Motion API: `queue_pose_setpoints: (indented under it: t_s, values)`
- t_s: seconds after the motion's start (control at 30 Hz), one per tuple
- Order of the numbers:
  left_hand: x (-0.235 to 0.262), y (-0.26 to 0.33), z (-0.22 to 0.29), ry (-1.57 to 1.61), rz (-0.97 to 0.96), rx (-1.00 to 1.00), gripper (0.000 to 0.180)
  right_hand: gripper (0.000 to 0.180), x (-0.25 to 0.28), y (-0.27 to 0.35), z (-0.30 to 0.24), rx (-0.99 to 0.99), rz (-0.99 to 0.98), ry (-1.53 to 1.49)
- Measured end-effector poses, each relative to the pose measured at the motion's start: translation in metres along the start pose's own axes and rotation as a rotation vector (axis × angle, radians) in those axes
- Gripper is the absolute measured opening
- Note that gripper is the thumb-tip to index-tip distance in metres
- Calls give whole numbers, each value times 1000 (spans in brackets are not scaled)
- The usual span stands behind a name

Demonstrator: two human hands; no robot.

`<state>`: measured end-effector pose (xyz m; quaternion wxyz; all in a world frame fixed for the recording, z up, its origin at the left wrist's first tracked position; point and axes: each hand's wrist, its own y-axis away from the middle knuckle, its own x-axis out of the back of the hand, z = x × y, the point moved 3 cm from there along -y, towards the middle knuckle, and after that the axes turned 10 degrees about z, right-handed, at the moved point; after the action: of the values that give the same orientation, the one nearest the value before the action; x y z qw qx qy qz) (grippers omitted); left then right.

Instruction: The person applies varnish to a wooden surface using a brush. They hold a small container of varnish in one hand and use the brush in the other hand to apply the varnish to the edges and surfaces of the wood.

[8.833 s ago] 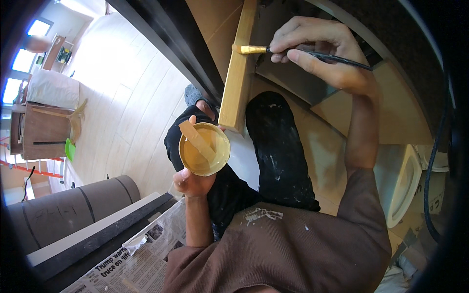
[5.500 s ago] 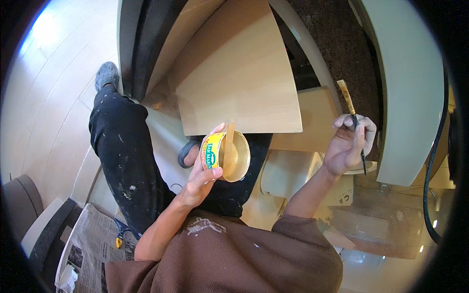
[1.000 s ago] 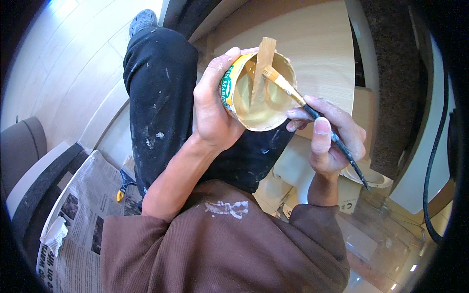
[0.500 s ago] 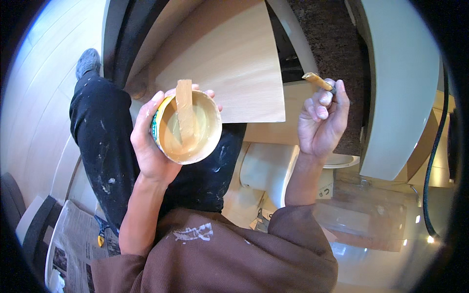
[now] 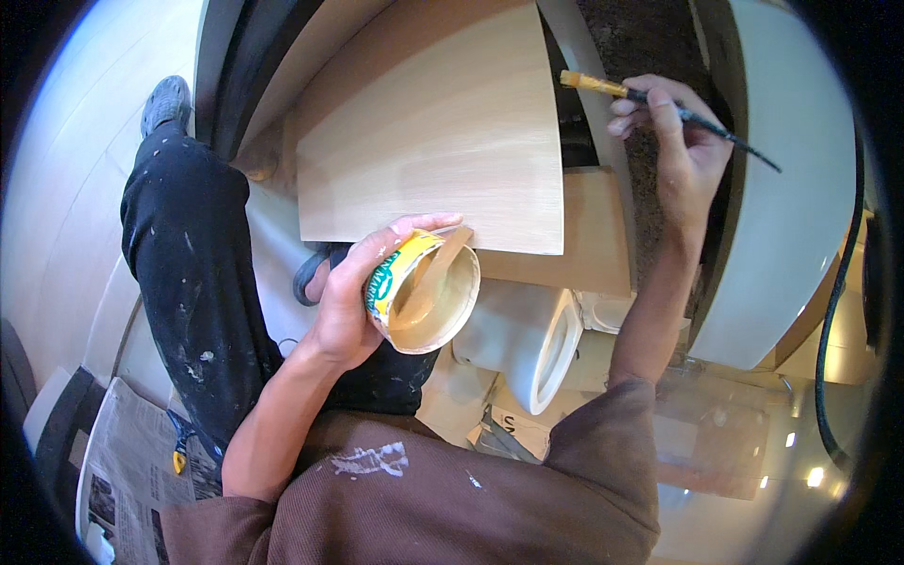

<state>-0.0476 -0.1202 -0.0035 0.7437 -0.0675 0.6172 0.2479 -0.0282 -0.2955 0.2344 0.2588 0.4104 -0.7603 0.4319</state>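
Note:
My left hand [image 5: 350, 306] is wrapped round a paper tub [image 5: 467, 311] with a yellow and green label. The tub tilts to the right and holds a cream-tan paint-like liquid. A flat wooden stick [image 5: 435, 278] leans inside it, its top end over the rim. Up at the right, my right hand [image 5: 683, 141] pinches a thin paintbrush [image 5: 702, 122] by its dark handle. The brush's tan-coated ferrule and bristles point left, near the right edge of a pale wood-grain panel [image 5: 433, 132]. The tub is just below that panel's lower edge.
A white toilet [image 5: 527, 348] stands below the panel, with cardboard [image 5: 523, 433] on the floor beside it. To the right rises a glossy pale panel [image 5: 800, 188] with a black cable [image 5: 829, 348] past it. Newspaper [image 5: 132, 461] and a blue-yellow tool [image 5: 180, 443] lie lower left.
My left hand has moved right and down, tilting the tub, and the stick now leans right. My right hand has moved up and right, turning so the brush's whole length shows.

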Motion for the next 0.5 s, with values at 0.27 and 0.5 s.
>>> queue_pose_setpoints:
  t_s: [0.27,0.5]
  values:
    - [0,-2,0,-4,-31,17,59,24,-4,-32,-4,88,-235,218]
    - [-1,-4,5,4,-40,-5,57,24,0,-40,1,88,-269,306]
